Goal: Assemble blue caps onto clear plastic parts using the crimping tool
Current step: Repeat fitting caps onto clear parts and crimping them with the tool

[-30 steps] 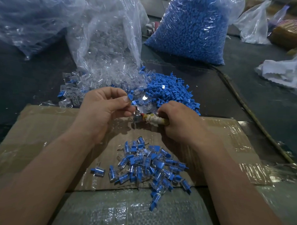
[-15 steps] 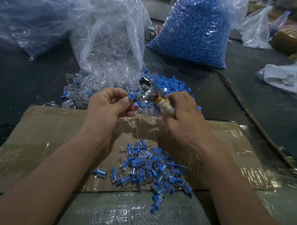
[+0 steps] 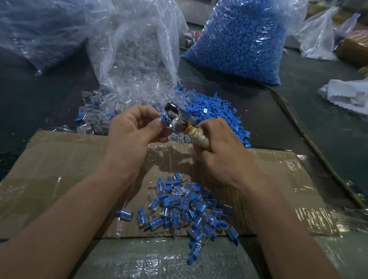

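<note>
Pinching a blue cap (image 3: 163, 119) between thumb and curled fingers, the left hand (image 3: 135, 130) holds it at the metal head of the crimping tool (image 3: 176, 120), right hand (image 3: 220, 147) fisted round its wrapped handle, likely for pressing; finished pieces (image 3: 187, 206) heaped on cardboard (image 3: 53, 166) beneath, loose caps (image 3: 215, 111) and clear parts (image 3: 105, 109) within reach on the table (image 3: 34, 96).

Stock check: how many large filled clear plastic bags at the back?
3. Far-left clear bag, bluish contents unclear; centre clear bag spilling clear plastic parts; right clear bag full of blue caps. Small crumpled bags far right excluded; more may be off-frame.
</note>
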